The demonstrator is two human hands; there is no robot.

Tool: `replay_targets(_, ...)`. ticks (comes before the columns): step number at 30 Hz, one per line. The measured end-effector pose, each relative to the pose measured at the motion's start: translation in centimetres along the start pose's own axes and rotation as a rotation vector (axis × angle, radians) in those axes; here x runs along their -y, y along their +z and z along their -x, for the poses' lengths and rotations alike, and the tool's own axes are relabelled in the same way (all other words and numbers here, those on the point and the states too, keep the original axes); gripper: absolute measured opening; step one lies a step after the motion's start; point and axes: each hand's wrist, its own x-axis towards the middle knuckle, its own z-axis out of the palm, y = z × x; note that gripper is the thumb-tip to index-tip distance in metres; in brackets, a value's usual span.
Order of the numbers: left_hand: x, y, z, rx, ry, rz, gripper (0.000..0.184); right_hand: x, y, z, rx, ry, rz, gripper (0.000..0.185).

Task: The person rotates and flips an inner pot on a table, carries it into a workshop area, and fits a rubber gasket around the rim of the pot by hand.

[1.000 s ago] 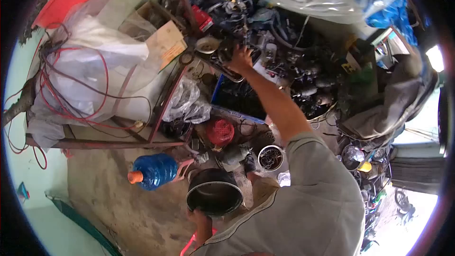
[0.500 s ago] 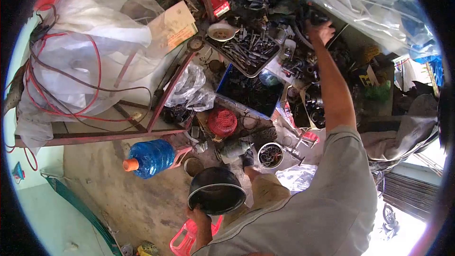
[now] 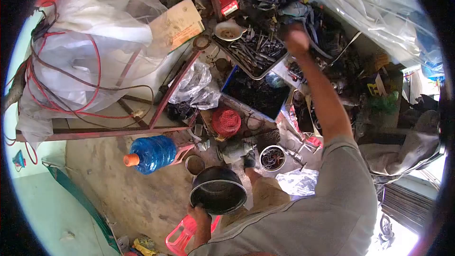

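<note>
My left hand is closed on the rim of a black basin, which is tilted so its dark inside shows. My right hand is stretched far forward over the cluttered parts, smeared by motion, and its fingers cannot be made out. Close to its left lies a metal tray full of wrenches and other metal tools. Below that tray is a blue-rimmed bin of dark small pieces. A white dish rests at the tray's far left corner.
A blue water bottle lies on its side on a pink stool. A small white bucket with small parts, a red mesh-like container and a red plastic chair are nearby. A rusty metal frame stands at left.
My right hand has moved left from the dark parts at the upper right toward the tool tray. The basin in my left hand has barely shifted; the view has turned slightly.
</note>
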Motion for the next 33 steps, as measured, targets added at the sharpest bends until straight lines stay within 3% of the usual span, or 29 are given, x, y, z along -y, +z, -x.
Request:
replay_targets(1,-0.7,0.8,0.3,0.009,0.016,-0.011,0.039,2.5,3.7,-0.5,-0.086,-0.208,-0.146,0.020)
replay_targets(2,-1.0,1.3,0.5,0.016,0.033,-0.022,0.040,7.1,3.3,0.8,-0.007,-0.147,-0.302,0.020)
replay_targets(5,0.0,1.0,-0.2,-0.053,-0.023,0.015,0.039,14.9,4.4,1.6,0.120,-0.238,-0.221,0.022)
replay_targets(8,-0.5,0.7,0.7,-0.010,0.041,0.042,0.040,19.2,3.7,1.9,0.334,0.054,-0.263,0.017)
replay_targets(9,-0.8,0.4,0.9,-0.018,0.048,0.044,0.040,19.6,3.8,2.2,0.333,0.046,-0.270,0.017)
replay_targets(11,-1.1,-0.1,1.3,0.048,0.130,-0.068,0.040,19.5,3.8,2.6,0.105,-0.003,-0.298,0.014)
replay_targets(12,-0.7,-0.5,1.4,0.039,0.131,-0.061,0.040,19.5,3.6,2.0,0.190,0.058,-0.297,0.016)
replay_targets(17,1.2,-2.4,1.5,-0.151,0.045,-0.120,0.040,14.9,4.2,0.1,0.104,0.055,-0.127,0.020)
replay_targets(19,1.0,-2.1,2.0,-0.156,0.044,-0.080,0.040,12.3,7.0,-0.3,-0.655,0.208,-0.860,0.018)
replay_targets(20,0.7,-1.8,2.2,-0.162,0.045,-0.047,0.040,11.6,5.9,-0.3,-0.659,0.204,-0.858,0.018)
replay_targets(22,0.5,-1.5,1.8,-0.156,0.042,-0.055,0.039,10.2,1.7,0.1,-0.776,0.050,-1.390,0.011)
replay_targets(23,0.2,-1.6,1.7,-0.151,0.037,-0.070,0.038,9.9,-0.3,0.7,-0.782,0.052,-1.386,0.011)
replay_targets(25,1.2,-3.1,-0.1,-0.010,0.146,-0.168,0.036,9.7,-5.0,2.9,-0.587,0.401,-1.711,0.011)
replay_targets(26,1.6,-3.9,-1.1,0.122,0.253,-0.258,0.035,10.3,-9.2,5.0,-0.447,0.581,-1.684,0.013)
replay_targets(29,0.1,-3.0,-3.8,0.207,0.188,-0.403,0.036,8.3,-10.3,11.3,-0.337,0.480,-1.667,0.022)
replay_targets(31,-8.9,2.8,-2.4,0.292,0.194,-0.848,0.038,7.7,-14.1,18.1,-0.162,0.442,-1.283,0.018)
replay_targets(33,-8.6,4.3,-6.3,0.420,0.510,-0.818,0.046,7.2,-15.1,25.0,-0.171,0.378,-1.388,0.021)
